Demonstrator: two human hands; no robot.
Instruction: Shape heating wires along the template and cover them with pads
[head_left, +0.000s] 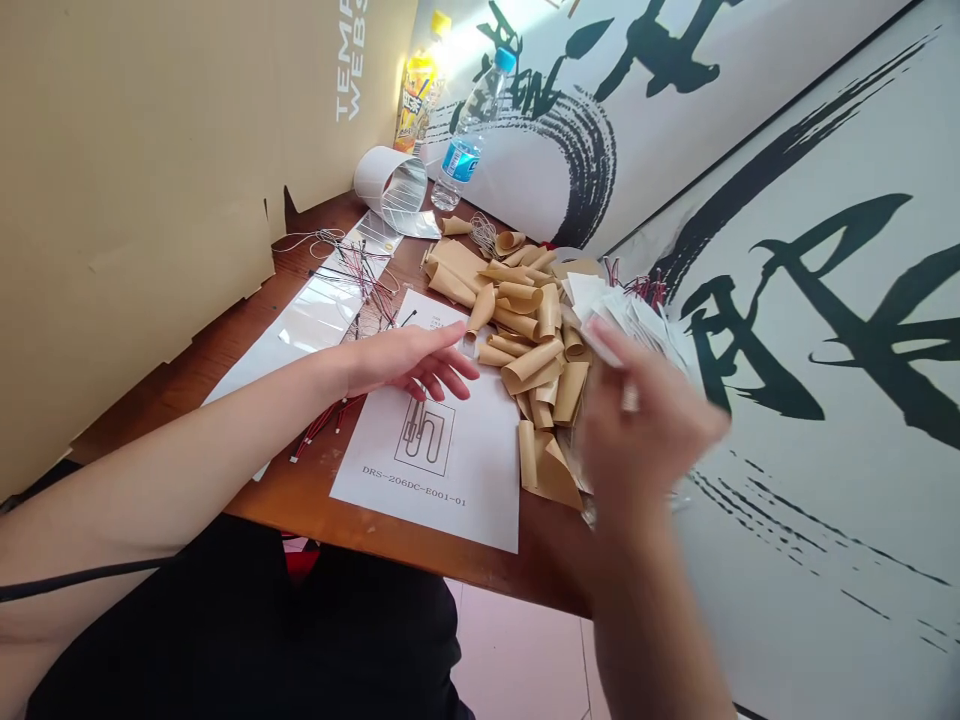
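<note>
Right hand (645, 420) — blurred by motion, its grip unreadable. Small print on the white paper sheet (472, 480) — too small to read.

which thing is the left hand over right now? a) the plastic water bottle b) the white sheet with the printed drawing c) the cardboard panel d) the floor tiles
B, the left hand lies over the white printed sheet marked DRS-206DC-E001-01.
</note>
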